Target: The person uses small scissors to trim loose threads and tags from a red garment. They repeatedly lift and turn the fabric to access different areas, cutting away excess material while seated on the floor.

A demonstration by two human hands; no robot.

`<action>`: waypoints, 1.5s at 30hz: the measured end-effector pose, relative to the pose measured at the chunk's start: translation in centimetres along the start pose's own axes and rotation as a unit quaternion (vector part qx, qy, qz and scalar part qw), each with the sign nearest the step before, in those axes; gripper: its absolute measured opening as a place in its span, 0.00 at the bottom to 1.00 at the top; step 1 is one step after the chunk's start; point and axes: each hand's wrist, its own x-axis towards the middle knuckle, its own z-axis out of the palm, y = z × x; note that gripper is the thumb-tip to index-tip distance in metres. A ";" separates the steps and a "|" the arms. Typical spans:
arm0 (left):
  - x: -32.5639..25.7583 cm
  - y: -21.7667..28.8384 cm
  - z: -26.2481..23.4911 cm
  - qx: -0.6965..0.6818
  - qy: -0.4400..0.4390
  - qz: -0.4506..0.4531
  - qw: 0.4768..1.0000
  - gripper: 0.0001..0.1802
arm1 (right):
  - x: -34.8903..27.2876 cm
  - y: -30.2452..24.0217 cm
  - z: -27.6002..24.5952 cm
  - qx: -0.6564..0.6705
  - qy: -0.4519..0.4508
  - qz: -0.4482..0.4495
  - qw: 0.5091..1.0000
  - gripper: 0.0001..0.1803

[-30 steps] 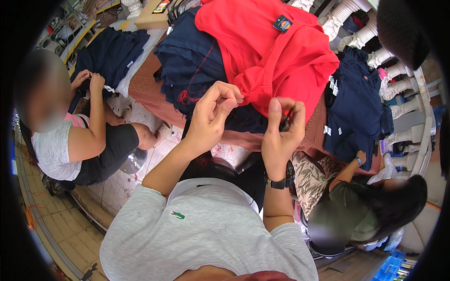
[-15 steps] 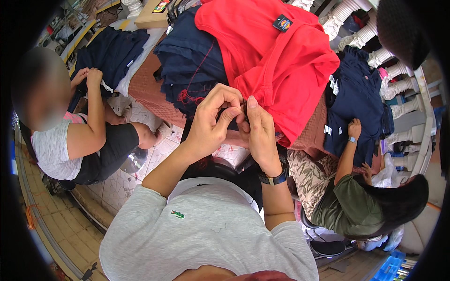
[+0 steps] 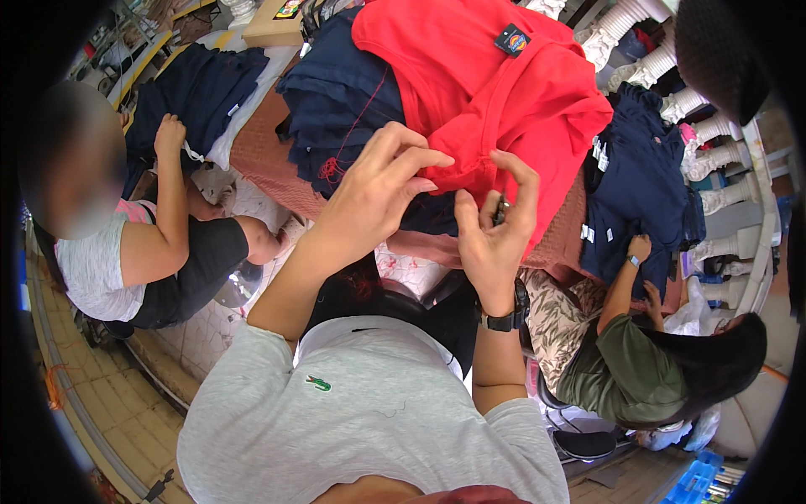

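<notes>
A red garment [image 3: 537,109] with a dark hang tag lies spread over a pile of navy garments [image 3: 340,84]. In front of its lower edge is my left hand [image 3: 374,189], thumb and fingers apart, with nothing visible between them. My right hand [image 3: 499,231] is a little to the right, index finger raised and bent against the red cloth. Its other fingers curl around a small dark metal tool [image 3: 501,210], mostly hidden, so its kind is unclear. Loose red thread [image 3: 332,170] hangs over the navy pile, left of my hands.
A brown cloth-covered table [image 3: 264,155] carries the garments. To the left a seated person [image 3: 151,244] handles navy cloth [image 3: 193,92]. On the right, another person in a green top [image 3: 625,370] touches a navy garment [image 3: 634,193]. White balusters [image 3: 722,197] line the right side.
My hands have come apart from a close pinch before the red cloth. The left has opened; the right has turned, showing the tool. Only one hand of the person at left now shows clearly.
</notes>
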 end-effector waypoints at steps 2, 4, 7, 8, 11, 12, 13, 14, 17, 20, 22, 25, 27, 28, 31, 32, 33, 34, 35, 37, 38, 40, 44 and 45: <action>0.1 -0.4 0.8 -0.008 -0.008 -0.004 1.000 0.12 | 0.3 0.0 0.0 0.004 -0.044 0.027 0.999 0.27; 0.3 -0.8 1.3 -0.016 0.000 -0.015 1.000 0.09 | 0.5 0.3 -0.2 0.002 -0.071 0.022 0.997 0.23; 0.5 -1.2 1.2 -0.057 -0.015 -0.064 0.996 0.04 | 0.5 1.2 0.0 0.003 -0.085 0.013 0.996 0.17; 0.5 -1.3 1.1 -0.075 -0.023 -0.086 0.993 0.03 | 0.5 1.4 0.0 0.005 -0.086 0.009 0.996 0.16; 0.0 -1.3 0.9 -0.179 -0.056 -0.230 0.955 0.03 | 0.6 1.6 0.2 -0.017 -0.077 -0.019 0.997 0.14; -0.2 -1.6 1.1 -0.242 -0.048 -0.243 0.938 0.03 | 0.6 1.6 0.2 -0.017 -0.077 -0.016 0.997 0.14; -0.7 -2.0 1.5 -0.304 -0.040 -0.254 0.917 0.04 | 0.6 1.6 0.3 -0.018 -0.076 -0.013 0.997 0.14; -1.1 -2.4 1.8 -0.364 -0.031 -0.265 0.892 0.04 | 0.5 1.5 0.3 -0.018 -0.076 -0.009 0.997 0.14; -1.8 -3.0 2.1 -0.394 -0.050 -0.248 0.884 0.06 | 0.3 0.8 0.6 0.002 -0.066 0.043 0.997 0.13; -2.2 -3.1 2.4 -0.438 -0.031 -0.257 0.861 0.07 | 0.3 0.7 0.8 -0.106 0.048 -0.108 0.987 0.09; -2.4 -3.0 2.3 -0.438 -0.014 -0.253 0.862 0.07 | -1.4 -0.5 0.4 -0.018 0.010 -0.023 1.000 0.09; -2.7 -2.6 2.4 -0.421 0.013 -0.228 0.878 0.07 | -2.7 -1.3 0.6 0.079 -0.127 0.112 0.982 0.21; -2.8 -2.4 2.5 -0.399 0.019 -0.214 0.891 0.07 | -2.9 -0.7 0.7 0.100 -0.216 0.242 0.941 0.25; -2.9 -2.3 2.4 -0.385 0.017 -0.213 0.898 0.07 | -3.1 -0.8 1.2 0.071 -0.201 0.220 0.952 0.25; -3.1 -1.9 2.3 -0.352 0.032 -0.203 0.913 0.06 | -3.3 -0.5 2.0 0.071 -0.182 0.204 0.959 0.25; -3.1 -1.8 2.3 -0.344 0.039 -0.198 0.917 0.05 | -3.3 -0.3 2.2 0.078 -0.178 0.206 0.959 0.24; -3.1 -1.6 2.3 -0.333 0.042 -0.194 0.922 0.05 | -3.4 -0.2 2.3 0.085 -0.174 0.207 0.959 0.24; -3.1 -1.5 2.4 -0.322 0.046 -0.190 0.926 0.04 | -3.4 -0.1 2.4 0.091 -0.170 0.208 0.959 0.24; -3.2 -1.4 2.4 -0.312 0.048 -0.185 0.931 0.04 | -3.3 0.0 2.4 0.096 -0.165 0.211 0.959 0.24; -3.2 -1.5 2.5 -0.259 0.051 -0.156 0.952 0.03 | -3.1 0.2 2.3 0.104 -0.155 0.216 0.958 0.23; -3.3 -1.6 2.5 -0.232 0.053 -0.142 0.961 0.03 | -3.0 0.2 2.3 0.104 -0.155 0.215 0.959 0.23; -3.2 -1.4 2.3 -0.200 0.057 -0.129 0.970 0.03 | -2.7 0.4 2.4 0.102 -0.154 0.213 0.959 0.23; -3.0 -1.2 2.5 -0.188 0.086 -0.133 0.969 0.02 | -2.4 0.9 2.6 0.098 -0.157 0.198 0.962 0.24; -2.9 -1.2 2.5 -0.178 0.086 -0.122 0.973 0.02 | -2.3 1.1 2.5 0.088 -0.163 0.188 0.965 0.24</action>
